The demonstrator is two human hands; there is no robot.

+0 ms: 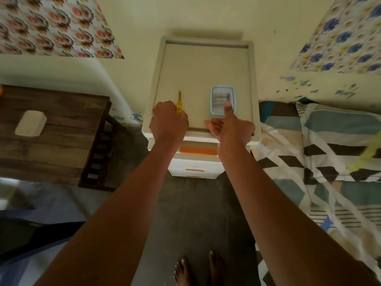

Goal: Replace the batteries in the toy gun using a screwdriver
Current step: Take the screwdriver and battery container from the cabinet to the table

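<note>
A yellow-handled screwdriver (179,102) lies on the top of a white plastic drawer unit (198,67), its tip pointing away from me. My left hand (168,120) is closed around the near end of its handle. A small clear box with a blue rim (221,99) sits to the right on the same top, with what look like batteries inside. My right hand (228,124) is beside the box's near edge, fingers apart, one finger lying on the box rim. No toy gun is in view.
A dark wooden crate (51,141) with a white oblong object (31,123) on it stands at the left. A bed with a patterned sheet (329,151) fills the right. The drawer unit has orange-fronted drawers (198,150). My bare feet (198,269) stand on dark floor.
</note>
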